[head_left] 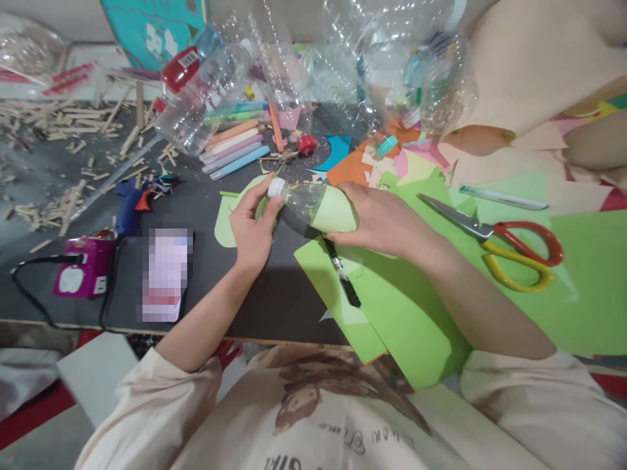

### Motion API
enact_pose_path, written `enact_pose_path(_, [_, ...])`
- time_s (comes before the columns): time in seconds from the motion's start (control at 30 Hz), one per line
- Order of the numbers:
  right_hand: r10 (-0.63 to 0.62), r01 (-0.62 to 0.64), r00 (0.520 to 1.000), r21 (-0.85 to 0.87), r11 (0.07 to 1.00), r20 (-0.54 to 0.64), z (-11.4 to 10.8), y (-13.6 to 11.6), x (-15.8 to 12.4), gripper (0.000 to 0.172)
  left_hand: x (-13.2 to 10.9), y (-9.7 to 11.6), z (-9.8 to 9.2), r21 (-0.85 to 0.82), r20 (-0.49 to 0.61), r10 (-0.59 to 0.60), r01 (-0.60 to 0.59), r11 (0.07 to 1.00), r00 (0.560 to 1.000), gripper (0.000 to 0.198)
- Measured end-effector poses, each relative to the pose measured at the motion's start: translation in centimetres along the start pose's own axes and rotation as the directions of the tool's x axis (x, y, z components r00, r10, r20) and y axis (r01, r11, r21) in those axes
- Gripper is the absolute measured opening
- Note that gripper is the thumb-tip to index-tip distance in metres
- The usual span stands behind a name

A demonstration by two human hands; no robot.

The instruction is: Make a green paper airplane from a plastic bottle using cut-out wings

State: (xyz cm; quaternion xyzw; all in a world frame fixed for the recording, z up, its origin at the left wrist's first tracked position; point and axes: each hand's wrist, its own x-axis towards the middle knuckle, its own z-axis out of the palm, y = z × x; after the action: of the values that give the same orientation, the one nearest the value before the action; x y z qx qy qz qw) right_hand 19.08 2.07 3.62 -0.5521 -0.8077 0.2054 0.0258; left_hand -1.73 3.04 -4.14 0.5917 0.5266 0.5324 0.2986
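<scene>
So the small clear bottle (300, 199) is between the two hands, out over the middle of the counter (274, 294), lying on its side with the neck toward the left. Left hand (253, 225) has thumb and fingers closed in a pinch on the white cap (275, 188), pretty much just the tips. Right hand (375, 219) is wrapped round the base end, fingers clamped over the pale green paper (336, 209) that's around the bottle, thumb underneath. Can't really tell if the bottle touches anything below. There's a black-gripped pen-like tool (349, 287) just below the right hand on bright green sheets (411, 313), and scissors (482, 228) further right, blades slightly apart.
</scene>
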Motion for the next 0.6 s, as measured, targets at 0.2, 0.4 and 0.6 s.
enact_pose_path(0.2, [0.010,-0.011,1.000,-0.012,1.000,-0.023,0.26,-0.27,-0.10,0.055,0.08,0.04,0.14,-0.003,-0.033,0.015,-0.015,1.000,0.999,0.040])
enact_pose_path(0.4, [0.044,-0.044,0.998,0.004,0.999,-0.045,0.28,-0.22,0.01,0.054,-0.06,0.22,0.15,-0.041,-0.012,-0.046,0.045,0.998,0.999,0.036])
enact_pose_path(0.6, [0.098,-0.098,0.994,-0.001,0.995,-0.050,0.27,-0.29,0.01,0.052,-0.08,-0.58,-0.03,-0.062,0.008,-0.065,0.066,0.996,0.998,0.032])
